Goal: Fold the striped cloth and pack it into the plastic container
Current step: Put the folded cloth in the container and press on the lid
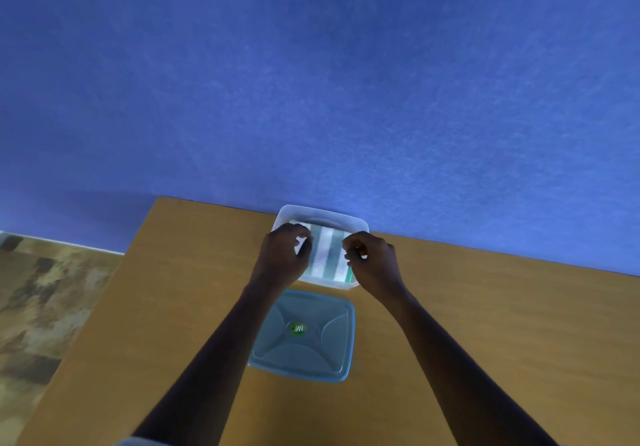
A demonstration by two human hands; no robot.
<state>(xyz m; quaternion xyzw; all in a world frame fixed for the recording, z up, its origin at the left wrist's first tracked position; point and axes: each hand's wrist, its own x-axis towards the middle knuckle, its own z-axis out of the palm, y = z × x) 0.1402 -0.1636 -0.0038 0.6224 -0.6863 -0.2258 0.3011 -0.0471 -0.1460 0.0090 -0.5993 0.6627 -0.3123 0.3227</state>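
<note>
The striped cloth (327, 253), folded small with white and green bands, lies inside the clear plastic container (323, 213) at the table's far edge. My left hand (284, 255) sits over the cloth's left side, fingers curled on its edge. Over the right side my right hand (372, 258) is curled too, fingertips pinching the cloth's right edge. Both hands hide the container's side walls.
The container's blue-grey lid (304, 336) with a green sticker lies flat on the wooden table (485, 324) just in front of the container, between my forearms. A blue wall rises behind the table. Patterned floor (41, 307) shows at the left.
</note>
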